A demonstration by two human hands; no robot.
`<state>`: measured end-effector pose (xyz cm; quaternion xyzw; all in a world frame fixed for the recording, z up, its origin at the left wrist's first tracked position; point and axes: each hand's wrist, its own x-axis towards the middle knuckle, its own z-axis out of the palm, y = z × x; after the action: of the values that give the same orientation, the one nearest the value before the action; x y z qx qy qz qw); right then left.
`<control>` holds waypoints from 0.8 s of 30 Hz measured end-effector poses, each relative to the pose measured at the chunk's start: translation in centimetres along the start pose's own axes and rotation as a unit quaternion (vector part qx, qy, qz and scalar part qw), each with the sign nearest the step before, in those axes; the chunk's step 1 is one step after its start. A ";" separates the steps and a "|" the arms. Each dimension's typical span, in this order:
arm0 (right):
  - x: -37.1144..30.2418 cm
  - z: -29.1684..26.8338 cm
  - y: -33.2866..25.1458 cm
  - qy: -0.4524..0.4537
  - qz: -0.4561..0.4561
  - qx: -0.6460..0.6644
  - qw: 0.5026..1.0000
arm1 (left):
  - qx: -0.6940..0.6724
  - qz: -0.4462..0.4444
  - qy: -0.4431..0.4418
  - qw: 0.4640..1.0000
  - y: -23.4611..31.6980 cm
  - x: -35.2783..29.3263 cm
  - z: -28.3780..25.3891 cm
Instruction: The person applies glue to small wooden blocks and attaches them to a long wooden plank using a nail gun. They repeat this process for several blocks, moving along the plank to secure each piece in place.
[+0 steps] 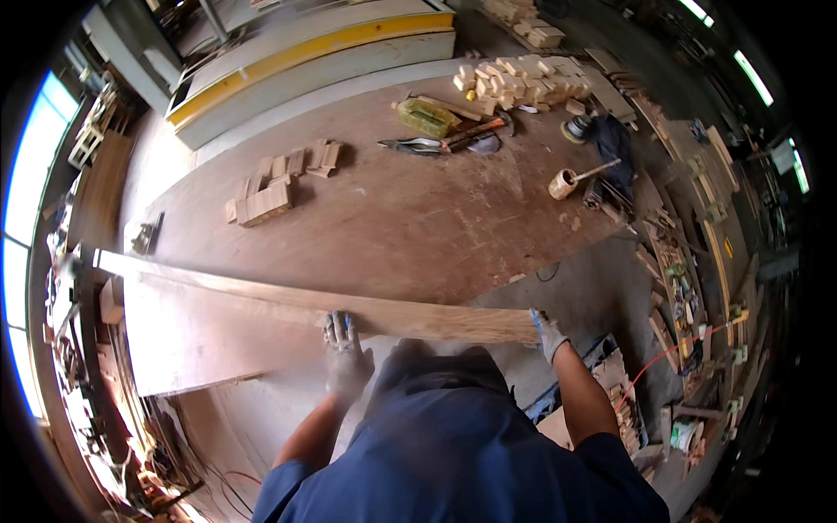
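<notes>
A: Far left, the board begins, and it's a long one, slanting right across the near part of the table! Small blocks lie beyond it.

B: Long wood like that looks stiff, I'd say, and fairly heavy. Awkward more than fragile.

A: Now the left hand, gloved: fingers out straight, thumb spread wide, fingertips at the board's near edge. It isn't wrapped around anything that I can see.

B: A good spot, near mid-length, where the weight should balance. Sawn wood shouldn't slip much against those gloves, though splinters are possible.

A: Past the middle, the hammer lies well beyond the board. And here's the right hand, fingers slightly bent against the board's right end, out past the table's edge!

B: Is it clamped on?

A: Can't tell; the thumb is hidden.

B: That end makes a fine steering point. Gripping both edges there would stop the board twisting.
</notes>
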<state>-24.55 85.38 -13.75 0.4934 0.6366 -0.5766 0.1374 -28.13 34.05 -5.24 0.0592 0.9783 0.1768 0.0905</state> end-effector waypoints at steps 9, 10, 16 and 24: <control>3.5 1.7 -10.0 -0.055 -0.057 -0.060 0.995 | 0.056 -0.076 -0.005 0.996 2.5 7.9 0.7; 3.7 1.6 -11.0 -0.070 -0.063 -0.098 0.991 | 0.047 -0.099 0.010 0.994 2.9 8.1 1.1; 7.8 -0.2 -8.3 -0.236 -0.030 -0.011 0.971 | 0.053 -0.124 0.096 0.986 4.2 6.9 7.0; 10.9 -0.9 -10.0 -0.247 -0.073 -0.066 0.964 | 0.065 -0.237 0.027 0.969 13.6 9.8 2.2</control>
<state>-37.22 92.75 -15.59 0.2776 0.6535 -0.6459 0.2806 -36.12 48.91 -3.95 -0.1731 0.9759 0.0881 0.0998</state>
